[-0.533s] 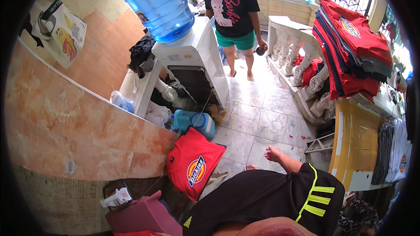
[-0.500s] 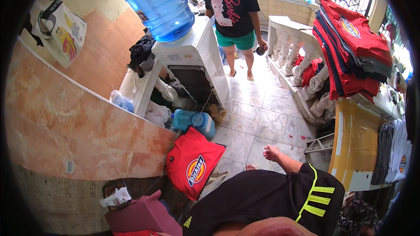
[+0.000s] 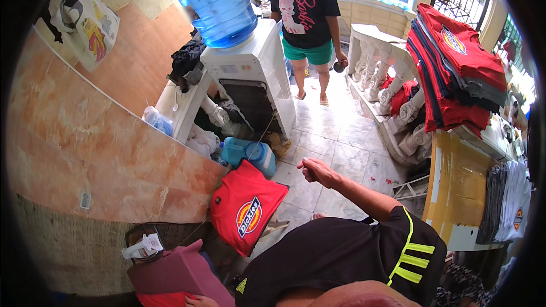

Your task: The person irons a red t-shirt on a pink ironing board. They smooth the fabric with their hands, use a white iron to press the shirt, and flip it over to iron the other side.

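My right hand reaches out ahead of my body over the tiled floor, fingers curled in and nothing visible in them. At the lower edge, my left hand is only partly in view, its fingers closed on the edge of a red cloth beside a maroon board. A folded red T-shirt with a round printed emblem lies in front of me to the left, apart from both hands.
A water dispenser with a blue bottle stands ahead left, a blue jug below it. Another person stands on the walkway. Stacked folded shirts rest on the balustrade at right, near a brown board.
My right hand has moved forward and left, its forearm now stretched out. More of my left hand and the red cloth shows at the lower edge. The view has shifted slightly.
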`<action>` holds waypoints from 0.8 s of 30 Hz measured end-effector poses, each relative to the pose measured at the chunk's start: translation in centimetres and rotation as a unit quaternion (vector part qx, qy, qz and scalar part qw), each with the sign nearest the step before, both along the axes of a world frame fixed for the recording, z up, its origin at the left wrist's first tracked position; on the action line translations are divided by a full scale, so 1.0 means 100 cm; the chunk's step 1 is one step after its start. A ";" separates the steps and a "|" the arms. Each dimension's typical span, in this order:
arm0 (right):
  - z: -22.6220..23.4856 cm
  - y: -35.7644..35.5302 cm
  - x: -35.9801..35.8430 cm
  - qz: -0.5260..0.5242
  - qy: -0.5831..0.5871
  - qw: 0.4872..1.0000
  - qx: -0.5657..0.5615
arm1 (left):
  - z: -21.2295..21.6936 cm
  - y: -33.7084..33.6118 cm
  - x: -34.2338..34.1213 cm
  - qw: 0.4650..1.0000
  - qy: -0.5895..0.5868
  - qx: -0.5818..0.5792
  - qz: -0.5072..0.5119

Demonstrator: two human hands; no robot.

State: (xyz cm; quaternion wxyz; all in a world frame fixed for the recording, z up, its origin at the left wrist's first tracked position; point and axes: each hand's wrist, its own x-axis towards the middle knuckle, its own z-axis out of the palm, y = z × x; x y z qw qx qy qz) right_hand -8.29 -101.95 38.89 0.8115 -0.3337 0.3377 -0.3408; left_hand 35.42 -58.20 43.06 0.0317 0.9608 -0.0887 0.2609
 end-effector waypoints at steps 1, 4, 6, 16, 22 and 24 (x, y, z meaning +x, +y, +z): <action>0.016 -0.002 0.002 0.009 0.003 1.000 -0.022 | 0.001 0.001 0.000 1.000 -0.004 -0.001 -0.005; 0.061 0.002 0.009 0.027 -0.018 0.998 -0.050 | 0.000 0.002 0.001 1.000 -0.010 -0.003 -0.008; 0.083 0.008 0.015 0.035 -0.048 0.997 -0.054 | 0.000 0.002 0.002 1.000 -0.007 -0.002 0.001; 0.122 0.049 0.047 0.127 -0.209 0.969 0.019 | 0.009 -0.004 -0.003 1.000 0.011 -0.001 0.014; 0.141 0.058 0.060 0.198 -0.179 0.963 0.034 | 0.011 -0.005 -0.003 1.000 0.017 0.005 0.021; 0.151 0.057 0.062 0.207 -0.202 0.957 0.008 | 0.008 -0.005 0.000 1.000 0.018 0.004 0.022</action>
